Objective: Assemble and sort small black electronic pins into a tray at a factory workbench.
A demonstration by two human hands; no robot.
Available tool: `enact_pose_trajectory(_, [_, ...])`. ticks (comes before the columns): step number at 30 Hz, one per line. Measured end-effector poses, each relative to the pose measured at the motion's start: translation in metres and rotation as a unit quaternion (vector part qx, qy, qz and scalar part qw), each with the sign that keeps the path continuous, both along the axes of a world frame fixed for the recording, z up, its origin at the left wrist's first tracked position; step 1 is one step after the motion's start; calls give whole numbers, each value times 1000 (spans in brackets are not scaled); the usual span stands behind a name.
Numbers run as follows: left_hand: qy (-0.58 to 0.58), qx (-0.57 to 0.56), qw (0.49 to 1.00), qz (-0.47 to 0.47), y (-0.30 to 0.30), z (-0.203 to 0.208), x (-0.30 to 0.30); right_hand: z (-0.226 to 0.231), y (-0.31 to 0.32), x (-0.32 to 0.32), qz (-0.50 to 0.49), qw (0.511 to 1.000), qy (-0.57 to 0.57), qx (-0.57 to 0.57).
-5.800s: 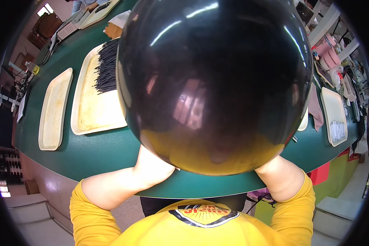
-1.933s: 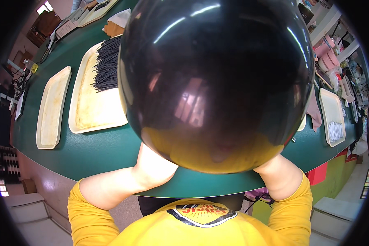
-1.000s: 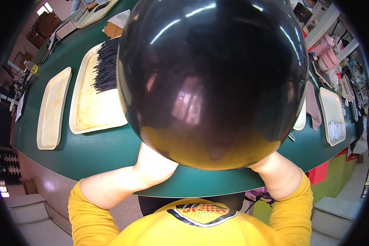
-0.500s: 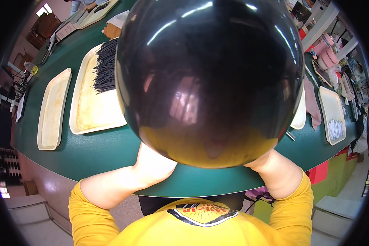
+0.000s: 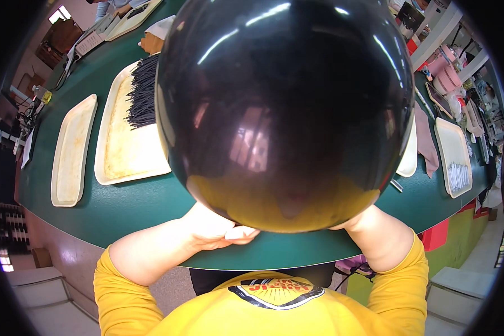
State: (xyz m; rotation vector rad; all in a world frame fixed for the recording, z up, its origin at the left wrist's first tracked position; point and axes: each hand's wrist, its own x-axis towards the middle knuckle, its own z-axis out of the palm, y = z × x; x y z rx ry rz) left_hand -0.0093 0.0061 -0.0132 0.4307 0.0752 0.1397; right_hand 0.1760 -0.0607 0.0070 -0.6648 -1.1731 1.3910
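Note:
A large, glossy black rounded thing (image 5: 285, 112), like a dome or ball, fills the middle of the view and hides the work beneath it. My left hand (image 5: 221, 228) is at its lower left edge, with fingers curled inward; whatever they might hold is out of sight. Under the lower right edge is my right hand (image 5: 353, 221), of which only the wrist side shows, its fingers covered. Both forearms rest over the near edge of the green table (image 5: 285, 252). Left of the dome, many thin black strips (image 5: 144, 92) lie in a cream tray (image 5: 109, 176).
A narrow cream tray (image 5: 67, 196) stands farther left. At right are a tray (image 5: 448, 131) holding thin white pieces (image 5: 458, 176), a mauve cloth (image 5: 427, 145) and a metal rod (image 5: 396, 186). Another person's hands (image 5: 123, 9) are at the far left, beside a tray.
My left hand has turned and shifted slightly right, so its curled fingers now show below the dome. The dome appears a little farther left in the view. My right hand has barely moved.

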Motion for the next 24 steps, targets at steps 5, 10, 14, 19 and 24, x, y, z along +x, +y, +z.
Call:
enact_pose_trajectory(5, [165,172,966,103,-8,20,3,13,1,-5,-70,994,-62,-54])
enact_pose_trajectory(10, [192,273,935,122,-6,28,9,-24,-3,5,-166,984,-59,34])
enact_pose_trajectory(14, [229,294,924,83,-1,32,8,-34,-2,8,-146,987,-19,57])
enact_pose_trajectory(19, [207,233,945,102,-5,31,9,-15,-5,12,-76,995,67,27])
enact_pose_trajectory(24, [164,195,961,109,-5,26,7,7,-4,-1,-98,990,-96,39])
